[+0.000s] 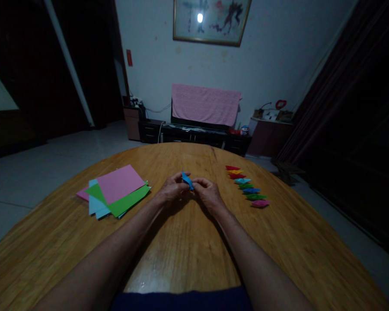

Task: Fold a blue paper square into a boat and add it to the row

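Left hand [173,188], right hand [209,194] were together, clamped on folded blue paper [187,180] | coloured paper sheets [116,192] lay left, folded paper pieces [246,185] right, on wooden bench [188,255]

The left hand [173,188] and right hand [208,194] pinch a folded blue paper [187,180] on the wooden surface [188,259], with stacked colored paper sheets [116,192] at nine o'clock and a row of folded paper shapes [245,185] at two o'clock.

Head-worn view, facing forward and downward.
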